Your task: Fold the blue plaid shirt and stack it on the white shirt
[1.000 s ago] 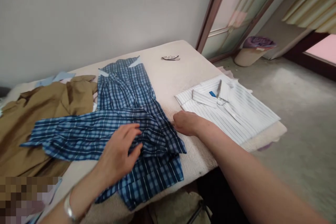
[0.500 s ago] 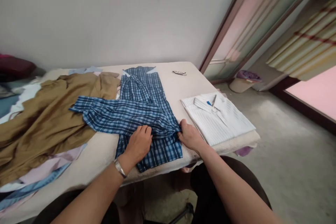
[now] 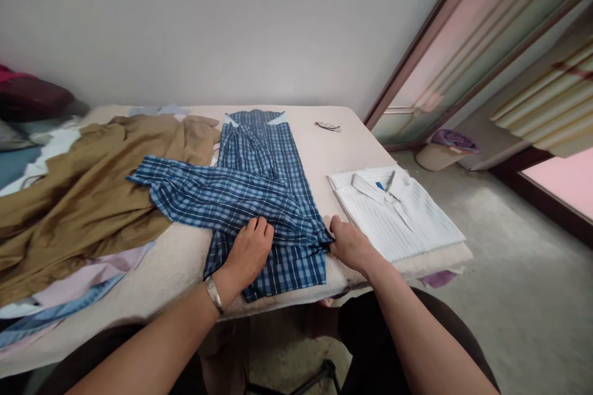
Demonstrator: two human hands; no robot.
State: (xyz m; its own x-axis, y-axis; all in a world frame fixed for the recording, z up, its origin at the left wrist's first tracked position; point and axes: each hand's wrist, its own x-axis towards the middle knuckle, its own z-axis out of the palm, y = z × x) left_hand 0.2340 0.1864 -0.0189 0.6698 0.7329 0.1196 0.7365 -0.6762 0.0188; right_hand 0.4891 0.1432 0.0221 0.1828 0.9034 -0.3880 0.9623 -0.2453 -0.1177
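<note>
A blue plaid shirt (image 3: 222,191) lies partly folded on the padded table, one sleeve stretched across it to the left. The shirt's collar end points to the wall. My left hand (image 3: 251,248), with a silver bracelet at the wrist, is on the lower part of the shirt. Its fingers are curled together on the cloth. At the shirt's right edge, my right hand (image 3: 349,245) pinches a bunched bit of the plaid fabric. Just right of that hand lies a folded white striped shirt (image 3: 393,213), collar up with a blue tag.
A rumpled brown garment (image 3: 106,179) covers other clothes on the left. Near the wall, a small dark-rimmed item (image 3: 328,127) lies on the table (image 3: 306,136). A bin with a purple liner (image 3: 442,148) stands on the floor beyond the table's right edge.
My right hand has drawn the bunched plaid edge slightly to the right. My left hand stays on the shirt. The whole view has shifted a little.
</note>
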